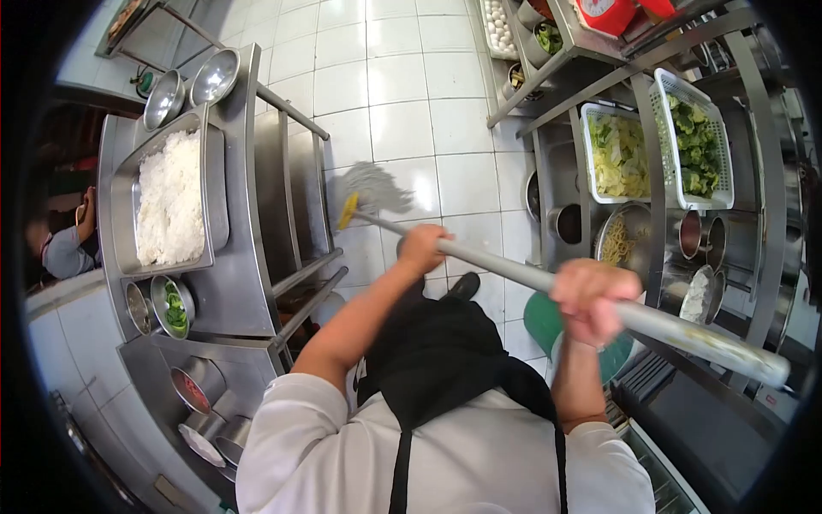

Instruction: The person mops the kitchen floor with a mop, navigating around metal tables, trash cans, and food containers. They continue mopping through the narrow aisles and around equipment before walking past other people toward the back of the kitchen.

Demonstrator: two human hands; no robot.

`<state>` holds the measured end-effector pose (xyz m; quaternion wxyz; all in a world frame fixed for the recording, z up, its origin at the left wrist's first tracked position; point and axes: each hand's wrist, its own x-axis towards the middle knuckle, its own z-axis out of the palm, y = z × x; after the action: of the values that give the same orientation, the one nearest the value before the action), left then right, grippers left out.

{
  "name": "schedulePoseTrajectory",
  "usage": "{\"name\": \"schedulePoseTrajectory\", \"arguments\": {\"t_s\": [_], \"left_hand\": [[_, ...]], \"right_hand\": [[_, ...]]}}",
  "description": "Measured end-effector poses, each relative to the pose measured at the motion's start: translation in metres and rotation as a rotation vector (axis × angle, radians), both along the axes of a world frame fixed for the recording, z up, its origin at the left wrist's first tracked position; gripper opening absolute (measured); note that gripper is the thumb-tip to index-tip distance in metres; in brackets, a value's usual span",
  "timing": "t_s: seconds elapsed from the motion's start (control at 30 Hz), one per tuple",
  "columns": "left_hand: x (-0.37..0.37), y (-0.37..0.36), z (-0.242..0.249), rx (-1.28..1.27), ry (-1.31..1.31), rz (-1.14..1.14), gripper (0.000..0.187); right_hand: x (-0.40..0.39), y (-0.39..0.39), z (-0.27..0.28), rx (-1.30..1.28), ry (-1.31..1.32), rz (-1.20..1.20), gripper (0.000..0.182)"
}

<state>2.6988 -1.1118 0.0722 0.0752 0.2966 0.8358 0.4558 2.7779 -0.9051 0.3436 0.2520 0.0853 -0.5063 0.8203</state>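
A mop (501,265) with a long grey handle runs slantwise across the view in front of me. Its grey string head (377,186), held by a yellow clamp (348,211), lies on the tiled floor ahead and looks smeared. My left hand (425,248) is closed round the lower part of the handle. Higher up, my right hand (594,300) grips the same handle, slightly blurred. Beyond that hand, the worn upper end of the handle sticks out to the right, over the dark counter side.
On the left, a steel counter (244,197) bears a tray of white rice (174,201) and steel bowls. To the right, shelving holds baskets of cut cabbage (618,154) and green leaves (695,141). A green bin (543,322) stands beside me. Another person (68,244) shows at far left.
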Motion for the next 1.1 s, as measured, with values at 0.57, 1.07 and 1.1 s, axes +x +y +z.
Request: {"name": "schedulePoseTrajectory", "arguments": {"t_s": [0.57,1.07,1.1], "left_hand": [[0.161,0.173,0.059,0.199,0.03,0.052,0.03],[0.308,0.255,0.058,0.108,-0.167,-0.361,0.015],[0.318,0.238,0.048,0.113,-0.182,-0.326,0.016]], "right_hand": [[0.165,0.107,0.094,0.248,-0.076,-0.087,0.019],[0.326,0.128,0.022,0.237,-0.173,-0.645,0.027],[0.333,0.117,0.017,0.203,-0.177,-0.63,0.026]]}}
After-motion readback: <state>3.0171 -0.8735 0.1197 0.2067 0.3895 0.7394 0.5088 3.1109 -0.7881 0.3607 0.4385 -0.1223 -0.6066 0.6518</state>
